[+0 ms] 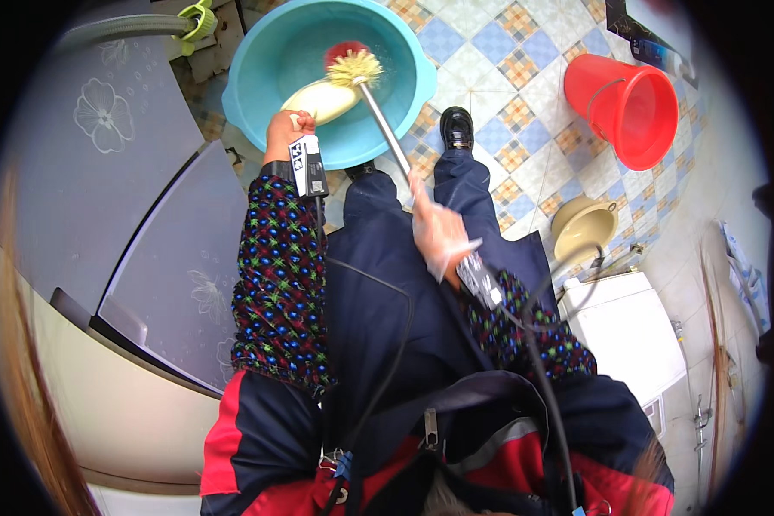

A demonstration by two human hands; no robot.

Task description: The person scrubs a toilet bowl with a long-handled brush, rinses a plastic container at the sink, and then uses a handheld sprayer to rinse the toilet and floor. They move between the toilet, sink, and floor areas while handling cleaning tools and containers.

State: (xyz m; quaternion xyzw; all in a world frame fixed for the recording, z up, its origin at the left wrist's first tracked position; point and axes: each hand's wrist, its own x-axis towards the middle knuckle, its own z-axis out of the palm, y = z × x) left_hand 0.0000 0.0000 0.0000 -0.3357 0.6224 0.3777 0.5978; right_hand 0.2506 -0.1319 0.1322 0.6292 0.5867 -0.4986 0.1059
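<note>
Two hands are at work over the teal basin [258, 90] on the tiled floor [499, 77]. Your left hand [285, 131] is closed on the near end of a pale, cream-coloured dish [322, 101], which lies tilted inside the basin against its near wall. Your right hand [437, 230], in a thin clear glove, is clenched around the metal handle of a long brush [383, 125]; its yellow bristle head [354, 67] rests inside the basin just above the dish, beside something red that is partly hidden behind the bristles. Whether bristles and dish actually touch, you cannot tell.

Around you: a grey cabinet with flower patterns [112, 172] stands close on your left, its edge just beside the basin. A red bucket [623, 107] lies tipped on the floor well to the right of the basin; its inside looks bare. Nearer your right knee sits a small beige bowl [583, 225], and just below it a white box-like appliance [628, 331]. Your black shoe [457, 127] stands on the tiles between basin and bucket, near the basin's rim.
</note>
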